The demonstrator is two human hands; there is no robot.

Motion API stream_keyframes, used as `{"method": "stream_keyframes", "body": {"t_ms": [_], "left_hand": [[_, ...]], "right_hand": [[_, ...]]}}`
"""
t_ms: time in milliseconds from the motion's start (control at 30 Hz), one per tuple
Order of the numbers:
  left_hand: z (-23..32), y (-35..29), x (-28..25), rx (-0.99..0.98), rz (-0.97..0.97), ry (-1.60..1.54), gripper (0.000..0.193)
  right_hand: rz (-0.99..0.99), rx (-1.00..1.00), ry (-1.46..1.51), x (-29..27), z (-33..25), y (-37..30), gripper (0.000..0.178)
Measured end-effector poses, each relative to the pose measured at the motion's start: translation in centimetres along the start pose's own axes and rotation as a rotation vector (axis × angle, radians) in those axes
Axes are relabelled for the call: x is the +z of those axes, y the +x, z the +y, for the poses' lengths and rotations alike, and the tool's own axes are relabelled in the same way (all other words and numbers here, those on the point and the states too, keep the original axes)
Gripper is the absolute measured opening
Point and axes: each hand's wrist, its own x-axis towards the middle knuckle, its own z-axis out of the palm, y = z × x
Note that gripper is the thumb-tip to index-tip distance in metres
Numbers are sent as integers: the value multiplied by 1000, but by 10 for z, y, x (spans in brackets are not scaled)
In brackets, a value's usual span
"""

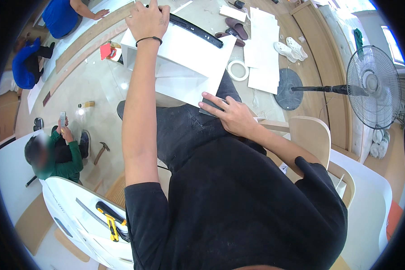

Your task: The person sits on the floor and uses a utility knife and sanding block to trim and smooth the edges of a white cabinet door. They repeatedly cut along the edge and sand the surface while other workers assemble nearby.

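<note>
Across my lap lies a white open-sided box (191,54) of smooth panels, tilted, with its inner hollow facing me. A black metal drawer slide (195,30) runs along its far top face. My left hand (149,21) is closed over the far end of the box beside the slide; the picture's edge cuts off part of its fingers. At the near right corner, my right hand (231,113) holds a thin dark grey flat piece (207,111) against the box, fingers stretched along it. The underside of that piece is hidden.
A fan (371,83) on a round base stands right, near white panels (262,49), clogs (291,48) and a tape roll (237,70). Left, a person (54,157) holds a phone beside a hammer (101,152). A white surface (58,189) bears a handsaw (110,212) and yellow cutter (112,228).
</note>
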Motion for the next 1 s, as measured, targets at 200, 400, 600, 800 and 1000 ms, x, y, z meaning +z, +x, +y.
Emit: {"method": "stream_keyframes", "body": {"t_ms": [200,400,600,800,1000], "left_hand": [[-1,-1,0,-24,-146,20,35],[-10,1,7,6,-81,3,33],[-13,-4,-3,91,-38,80,34],[4,-26,-25,236,-102,79,38],[12,-24,-27,269,-108,54,34]], "right_hand": [[271,36,-172,0,20,10,77],[127,-515,76,49,-37,-30,77],[380,-28,595,31,-16,-38,83],[876,601,1045,26,80,27,53],[811,575,1059,15,122,93,70]]}}
